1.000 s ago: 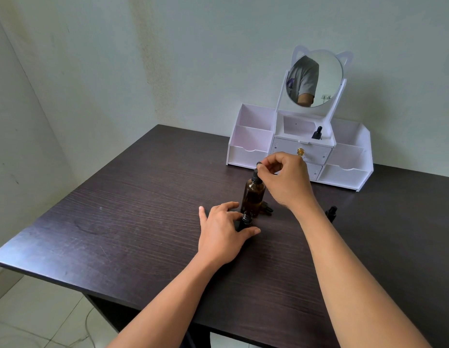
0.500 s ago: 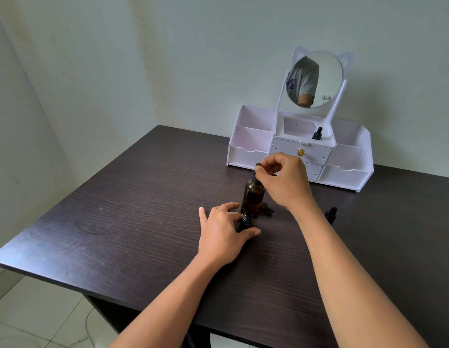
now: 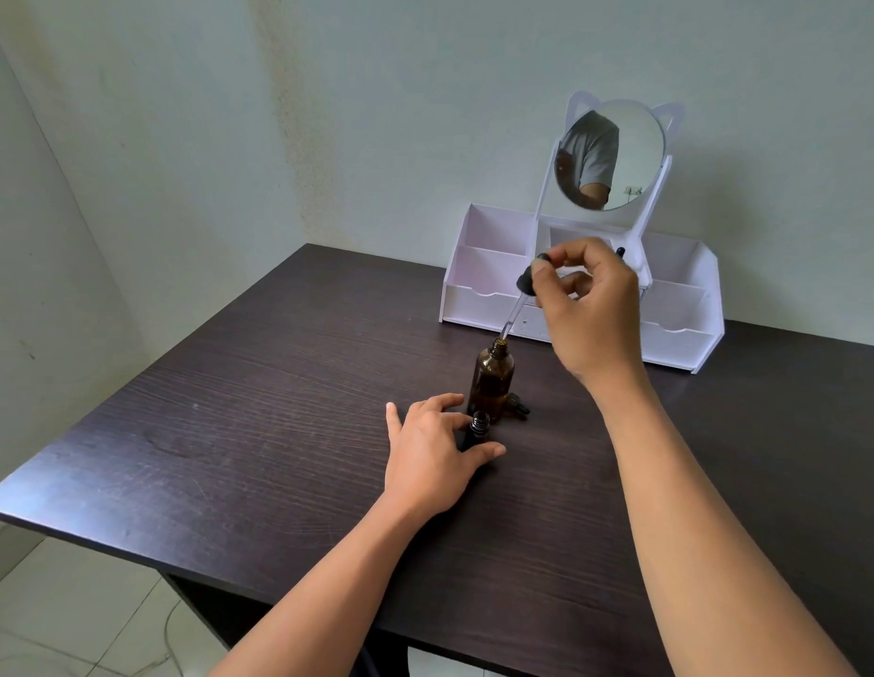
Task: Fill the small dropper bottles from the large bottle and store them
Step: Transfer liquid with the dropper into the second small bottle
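The large amber bottle stands uncapped on the dark table. My right hand pinches the black bulb of its dropper, raised and tilted, with the glass tip just at the bottle's mouth. In front of the large bottle stands a small open dropper bottle, held between the thumb and fingers of my left hand. A small black cap lies behind the large bottle. Another small dropper bottle sits in the white organizer, mostly hidden by my right hand.
The white organizer with open compartments, drawers and a round cat-ear mirror stands at the table's back edge by the wall. The table's front edge drops to a tiled floor at lower left.
My right hand has lifted the dropper out of the large amber bottle, up and slightly right. My left hand has stayed around the small bottle.
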### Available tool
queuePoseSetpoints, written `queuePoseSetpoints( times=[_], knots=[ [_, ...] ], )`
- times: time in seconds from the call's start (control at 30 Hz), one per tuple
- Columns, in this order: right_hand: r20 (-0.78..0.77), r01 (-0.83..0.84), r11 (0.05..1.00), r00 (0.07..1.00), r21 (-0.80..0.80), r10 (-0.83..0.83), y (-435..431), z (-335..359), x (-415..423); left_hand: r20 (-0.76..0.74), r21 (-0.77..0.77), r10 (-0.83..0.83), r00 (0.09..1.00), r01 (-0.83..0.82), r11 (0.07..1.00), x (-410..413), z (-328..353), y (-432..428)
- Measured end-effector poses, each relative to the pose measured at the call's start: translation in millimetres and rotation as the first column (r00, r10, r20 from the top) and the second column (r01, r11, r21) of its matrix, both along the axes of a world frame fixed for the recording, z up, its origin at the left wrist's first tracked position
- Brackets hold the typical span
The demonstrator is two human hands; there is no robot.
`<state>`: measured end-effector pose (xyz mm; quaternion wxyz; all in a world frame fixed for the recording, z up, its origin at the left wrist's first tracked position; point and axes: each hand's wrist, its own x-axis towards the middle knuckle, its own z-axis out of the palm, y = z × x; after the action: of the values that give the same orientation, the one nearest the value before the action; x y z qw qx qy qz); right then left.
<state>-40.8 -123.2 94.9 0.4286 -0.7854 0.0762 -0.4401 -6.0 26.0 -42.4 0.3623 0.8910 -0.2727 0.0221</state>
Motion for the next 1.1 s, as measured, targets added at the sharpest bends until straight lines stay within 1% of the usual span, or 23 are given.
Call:
queuePoseSetpoints(
  times=[0.07, 0.23, 0.4, 0.7, 0.97, 1.1],
  knots=[
    [0.078, -0.01, 1.0, 0.997, 0.019, 0.009, 0.9, 11.0, -5.3, 0.002, -0.006, 0.001, 1.0, -0.001, 1.0, -0.7, -0.1, 0.1],
    [0.202, -0.041, 0.999, 0.979, 0.022, 0.036, 6.1, 34.2, -22.7, 0.002, -0.009, 0.001, 1.0, -0.001, 1.0, -0.5, 0.5, 0.1],
    [0.252, -0.084, 0.996, 0.965, 0.02, 0.076, 13.0, 41.5, -38.9, 0.007, 0.007, -0.004, 1.0, 0.004, 1.0, 0.0, 1.4, 0.4],
    [0.16, -0.137, 0.982, 0.98, 0.134, 0.115, 21.4, 6.0, -50.3, 0.0, 0.017, -0.007, 1.0, 0.007, 1.0, -1.3, 3.0, 0.6],
    [0.109, -0.142, 0.976, 0.986, 0.166, 0.125, 27.2, -21.1, -47.5, 0.01, 0.029, -0.01, 1.0, 0.01, 1.0, -1.0, 1.8, 0.3],
    [0.071, -0.141, 0.979, 0.989, 0.149, 0.131, 28.7, -29.1, -45.0, 0.011, 0.025, -0.012, 1.0, 0.011, 1.0, -0.9, 2.0, 0.0]
  ],
)
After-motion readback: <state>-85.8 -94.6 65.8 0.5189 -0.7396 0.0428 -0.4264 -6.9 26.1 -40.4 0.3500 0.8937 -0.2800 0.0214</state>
